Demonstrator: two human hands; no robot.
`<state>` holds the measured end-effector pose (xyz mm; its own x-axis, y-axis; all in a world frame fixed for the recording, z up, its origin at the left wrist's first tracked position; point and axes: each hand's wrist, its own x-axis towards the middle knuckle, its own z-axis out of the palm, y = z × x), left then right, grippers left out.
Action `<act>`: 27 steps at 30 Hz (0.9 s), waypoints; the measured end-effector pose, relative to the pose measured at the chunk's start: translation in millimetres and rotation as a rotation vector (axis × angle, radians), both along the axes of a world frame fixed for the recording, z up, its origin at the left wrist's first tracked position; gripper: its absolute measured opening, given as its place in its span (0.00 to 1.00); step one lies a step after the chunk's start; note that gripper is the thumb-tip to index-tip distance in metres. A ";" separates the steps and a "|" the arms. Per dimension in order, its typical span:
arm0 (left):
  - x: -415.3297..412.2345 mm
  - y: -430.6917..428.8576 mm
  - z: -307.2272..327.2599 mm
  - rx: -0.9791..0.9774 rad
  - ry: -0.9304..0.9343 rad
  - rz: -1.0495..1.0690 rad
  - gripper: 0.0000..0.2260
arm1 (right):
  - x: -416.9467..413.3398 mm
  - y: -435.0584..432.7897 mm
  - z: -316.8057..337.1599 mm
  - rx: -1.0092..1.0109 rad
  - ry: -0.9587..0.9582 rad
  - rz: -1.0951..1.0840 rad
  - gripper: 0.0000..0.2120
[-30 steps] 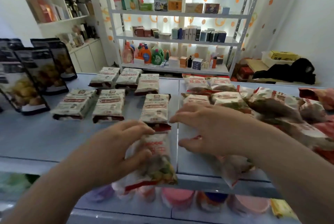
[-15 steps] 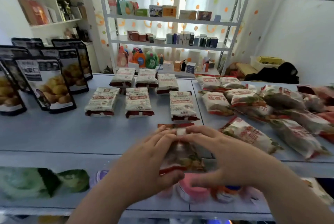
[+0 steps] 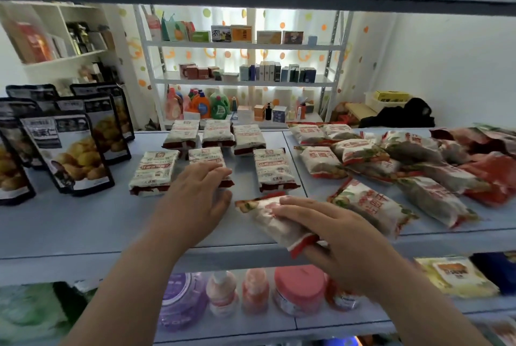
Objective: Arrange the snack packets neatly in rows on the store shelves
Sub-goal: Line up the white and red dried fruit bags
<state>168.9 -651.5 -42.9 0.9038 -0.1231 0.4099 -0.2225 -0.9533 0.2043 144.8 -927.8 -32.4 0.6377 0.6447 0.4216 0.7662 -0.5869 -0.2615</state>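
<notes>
**A snack packet [image 3: 265, 213] is held at the front edge of the shelf [image 3: 83, 228] by the right hand [image 3: 335, 231].**

The right part of the shelf is covered by a loose heap of packets [image 3: 435, 167], which overlap at mixed angles. At the shelf's left end, black pouches [image 3: 69, 155] are stood upright in a staggered line. On the middle of the shelf, white packets [image 3: 245, 139] are laid flat in two rows, three at the back and three in front. The left hand [image 3: 195, 194] is laid on the middle packet [image 3: 205, 157] of the front row, with its fingers straight and close together. The right hand's fingers are laid over the top of the snack packet, and the thumb is tucked under the packet's near red end at the shelf's front edge. The snack packet is slanted, with its far end turned towards the shelf's middle.
</notes>
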 end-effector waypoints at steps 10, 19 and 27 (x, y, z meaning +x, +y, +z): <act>29.4 -72.1 -7.3 0.063 -0.012 -0.140 0.27 | 52.1 -83.4 5.1 0.030 -0.101 -0.411 0.30; 36.3 -107.7 -17.9 0.035 -0.027 -0.074 0.20 | 87.6 -91.6 16.8 -0.202 -0.007 -0.321 0.29; 33.7 -104.2 -24.0 -0.049 -0.066 0.013 0.19 | 74.6 -73.4 10.6 -0.331 -0.041 -0.105 0.29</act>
